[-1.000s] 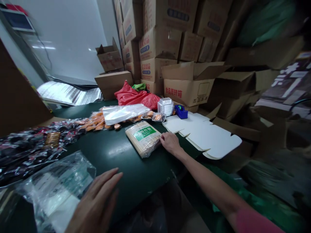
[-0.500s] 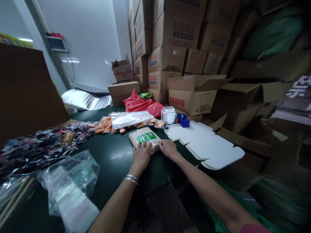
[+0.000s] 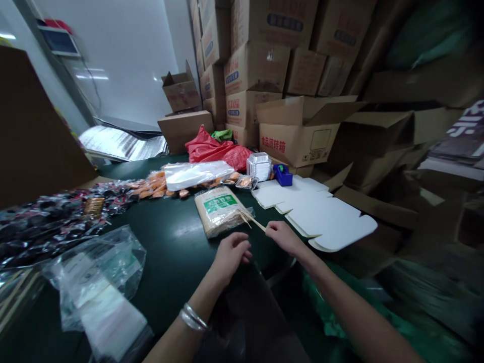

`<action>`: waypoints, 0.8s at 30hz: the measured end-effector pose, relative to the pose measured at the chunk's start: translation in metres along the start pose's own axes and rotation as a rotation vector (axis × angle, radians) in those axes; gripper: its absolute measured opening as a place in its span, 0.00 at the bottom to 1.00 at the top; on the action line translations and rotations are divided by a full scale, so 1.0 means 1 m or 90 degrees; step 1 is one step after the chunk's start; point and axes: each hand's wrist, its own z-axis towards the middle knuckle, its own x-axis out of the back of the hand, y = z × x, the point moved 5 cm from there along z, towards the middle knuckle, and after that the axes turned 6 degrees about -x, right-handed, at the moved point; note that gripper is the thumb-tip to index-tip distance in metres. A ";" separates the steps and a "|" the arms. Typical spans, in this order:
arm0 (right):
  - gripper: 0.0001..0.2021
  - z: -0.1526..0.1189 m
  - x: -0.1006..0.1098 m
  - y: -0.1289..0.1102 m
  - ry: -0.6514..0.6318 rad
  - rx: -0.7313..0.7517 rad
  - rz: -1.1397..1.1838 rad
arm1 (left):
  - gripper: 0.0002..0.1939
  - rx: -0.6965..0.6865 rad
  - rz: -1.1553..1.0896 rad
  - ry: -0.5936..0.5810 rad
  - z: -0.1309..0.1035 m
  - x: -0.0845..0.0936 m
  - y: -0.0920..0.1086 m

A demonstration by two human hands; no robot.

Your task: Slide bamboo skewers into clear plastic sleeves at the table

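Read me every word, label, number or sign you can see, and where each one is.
"食品周转箱": open carton, red print.
"美食品": stacked carton, red print, first character unclear.
"天然竹签", probably: stick packet, green label, blurred.
Unreadable: cartons' blue ovals, clear bag, right-edge sheet.

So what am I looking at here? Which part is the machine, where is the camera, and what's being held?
There is no machine here, just a person's two bare hands. The picture comes from a single camera worn on the head, looking forward and down.

The right hand holds a few thin sticks at the edge of a clear packet with a green label. The left hand is beside the packet, apparently holding nothing.

On the dark green table also lie orange wrapped pieces, a blue tape dispenser and flat white card. Cardboard boxes are stacked behind.
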 end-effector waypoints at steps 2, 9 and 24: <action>0.07 -0.020 -0.002 0.009 -0.059 -0.032 0.088 | 0.09 0.179 -0.276 -0.061 -0.012 -0.029 -0.012; 0.10 -0.072 -0.029 0.021 -0.267 -0.144 0.428 | 0.06 0.236 -0.415 -0.071 -0.003 -0.063 -0.023; 0.05 -0.018 -0.012 0.019 -0.256 -0.150 0.366 | 0.05 0.272 -0.299 -0.104 0.019 -0.029 -0.018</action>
